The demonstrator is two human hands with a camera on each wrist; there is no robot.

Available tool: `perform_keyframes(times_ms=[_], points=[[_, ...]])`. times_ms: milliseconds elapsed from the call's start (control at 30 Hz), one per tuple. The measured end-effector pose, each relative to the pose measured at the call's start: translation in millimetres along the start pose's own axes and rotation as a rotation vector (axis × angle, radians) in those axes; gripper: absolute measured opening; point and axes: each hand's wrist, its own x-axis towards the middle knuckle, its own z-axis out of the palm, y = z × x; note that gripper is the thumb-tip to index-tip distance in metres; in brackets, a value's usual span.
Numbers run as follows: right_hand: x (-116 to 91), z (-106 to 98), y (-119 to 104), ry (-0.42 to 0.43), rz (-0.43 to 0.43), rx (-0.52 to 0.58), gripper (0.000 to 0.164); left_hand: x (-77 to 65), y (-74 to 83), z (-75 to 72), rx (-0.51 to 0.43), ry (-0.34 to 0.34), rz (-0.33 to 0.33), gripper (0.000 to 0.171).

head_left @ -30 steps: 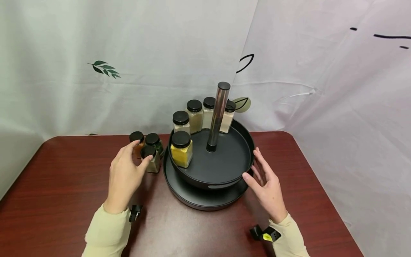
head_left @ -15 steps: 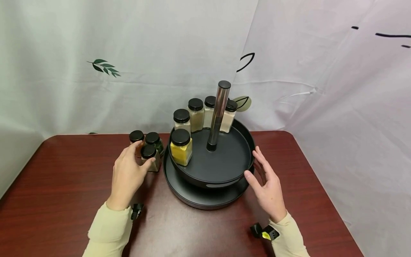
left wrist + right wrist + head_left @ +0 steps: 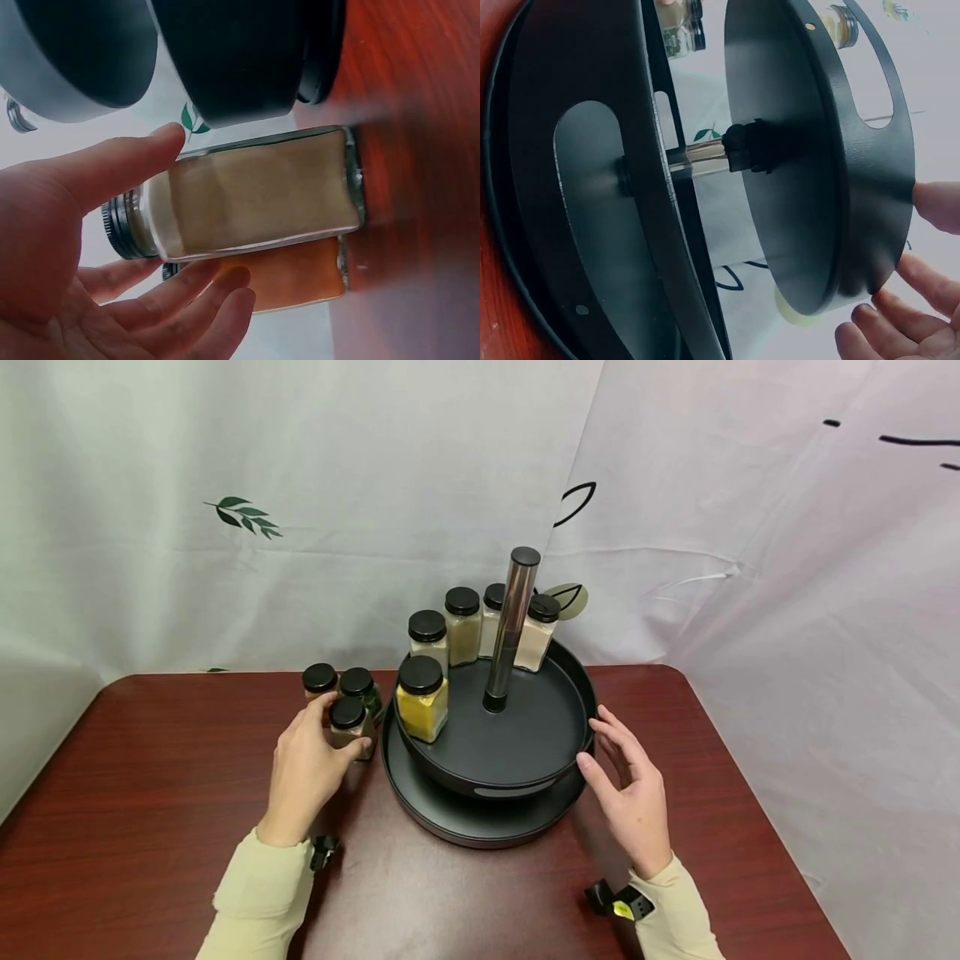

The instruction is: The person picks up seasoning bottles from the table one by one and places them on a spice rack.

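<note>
My left hand (image 3: pixel 303 772) cups a square spice jar (image 3: pixel 259 199) of greyish-brown powder with a black lid, upright on the table. Its thumb and fingers lie on opposite sides of the jar; firm contact cannot be told. An orange-filled jar (image 3: pixel 296 277) and a jar of dark green contents (image 3: pixel 362 689) stand right beside it. At the right, my right hand (image 3: pixel 633 802) touches the rim of a black two-tier turntable's upper tray (image 3: pixel 870 187) with thumb and fingertips. A jar of yellow powder (image 3: pixel 422 706) and several pale-filled jars (image 3: pixel 462 631) stand along that tray's left and back.
A clear post with a black cap (image 3: pixel 513 627) rises from the upper tray. Below it, the wider lower tray (image 3: pixel 480 827) rests on the reddish-brown table (image 3: pixel 150 810). A white curtain (image 3: pixel 375 468) hangs behind the table's back edge.
My left hand has moved right and closer around the greyish-brown jar. The upper tray has turned slightly clockwise, its jars shifting along with it. My right hand stays at the rim.
</note>
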Motion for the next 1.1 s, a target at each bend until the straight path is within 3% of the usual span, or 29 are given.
perform_keyframes(times_ms=[367, 767, 1100], points=[[1, -1, -2, -0.019, 0.015, 0.0, 0.055, 1.4, -5.9, 5.6, -0.009, -0.08, -0.099, 0.083], [1, -2, -2, -0.069, 0.065, 0.071, 0.069, 1.3, -9.0, 10.1, -0.036, -0.056, -0.085, 0.072], [0, -2, -1, -0.109, 0.075, 0.06, 0.074, 0.2, -10.9, 9.9, -0.025, -0.054, -0.107, 0.076]])
